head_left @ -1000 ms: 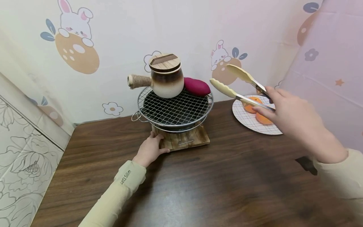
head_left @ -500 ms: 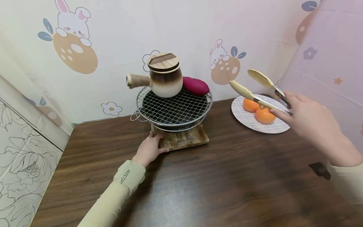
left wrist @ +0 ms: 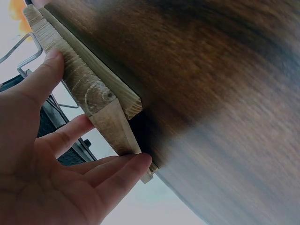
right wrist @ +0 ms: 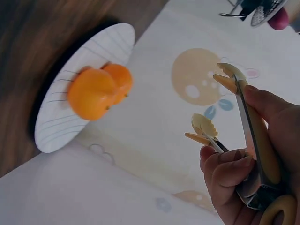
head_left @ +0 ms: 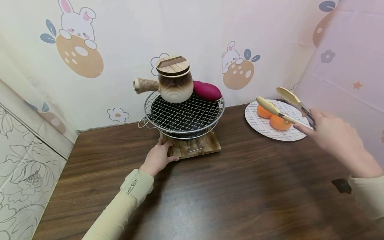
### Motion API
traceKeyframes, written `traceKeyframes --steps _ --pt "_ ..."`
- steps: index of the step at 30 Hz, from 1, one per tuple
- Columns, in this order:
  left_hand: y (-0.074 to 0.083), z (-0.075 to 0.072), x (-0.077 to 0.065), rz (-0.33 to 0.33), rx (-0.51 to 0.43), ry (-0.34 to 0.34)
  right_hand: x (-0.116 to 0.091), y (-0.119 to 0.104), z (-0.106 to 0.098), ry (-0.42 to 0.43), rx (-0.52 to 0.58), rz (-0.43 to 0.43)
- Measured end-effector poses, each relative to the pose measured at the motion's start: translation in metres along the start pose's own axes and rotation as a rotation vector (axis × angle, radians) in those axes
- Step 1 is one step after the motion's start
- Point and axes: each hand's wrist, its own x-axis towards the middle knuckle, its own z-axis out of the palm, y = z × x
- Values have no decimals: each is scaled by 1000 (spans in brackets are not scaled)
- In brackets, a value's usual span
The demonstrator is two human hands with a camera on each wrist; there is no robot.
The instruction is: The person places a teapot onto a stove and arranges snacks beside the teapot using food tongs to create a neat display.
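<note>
My left hand (head_left: 157,158) grips the front left corner of a wooden board (head_left: 211,145); in the left wrist view the thumb is on one edge and the fingers on another. On this board stands a round grill with a wire mesh (head_left: 186,115). My right hand (head_left: 339,140) holds tongs (right wrist: 253,129) with cream scalloped tips, their arms spread and nothing between them. The tongs hang near a white checked plate (head_left: 255,125), partly covering it in the head view. Two orange round fruits (right wrist: 91,93) (right wrist: 119,79) lie touching on the plate.
A lidded brown-and-cream pot (head_left: 175,88) with a rope-wrapped handle stands at the back of the mesh. Beside it lies a magenta, sweet-potato-shaped object (head_left: 207,91). The wall with printed rabbits (head_left: 129,50) closes off the table's (head_left: 192,200) back edge.
My right hand has carried the tongs right and downward, from beside the grill to the plate. My left hand stays on the board.
</note>
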Motion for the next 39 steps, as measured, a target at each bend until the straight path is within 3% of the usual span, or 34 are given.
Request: traceKeyframes --steps 21,39 --pt "0 1 -1 1 -3 4 5 40 34 -124 4 101" --pt "-2 1 1 8 0 10 4 60 56 -187 23 98"
